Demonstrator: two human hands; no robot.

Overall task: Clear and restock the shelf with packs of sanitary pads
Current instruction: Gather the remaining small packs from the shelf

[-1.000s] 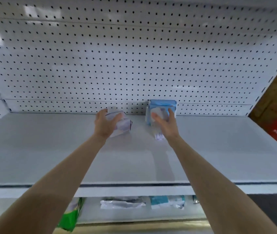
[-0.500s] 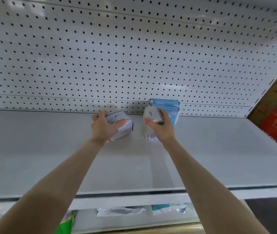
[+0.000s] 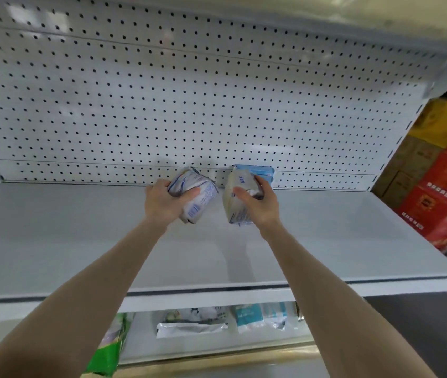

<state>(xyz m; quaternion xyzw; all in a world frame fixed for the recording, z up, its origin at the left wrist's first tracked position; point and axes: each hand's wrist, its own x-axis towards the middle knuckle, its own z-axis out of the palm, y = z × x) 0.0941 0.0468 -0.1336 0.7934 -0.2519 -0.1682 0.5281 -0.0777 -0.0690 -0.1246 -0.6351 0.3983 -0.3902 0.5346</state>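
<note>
Head view: at centre frame the left grip curls round one white pad pack and the right grip round another, both tilted. We fear slick wrap slipping, or a knuckle toppling the blue pack behind. The grey shelf looks smooth; behind it is pegboard, with cartons at right.

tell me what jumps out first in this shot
Two bare arms reach to the back of a grey shelf, the left hand gripping a white pack and the right hand gripping a second pack. Just behind that, a blue pack stands by the pegboard wall.
</note>
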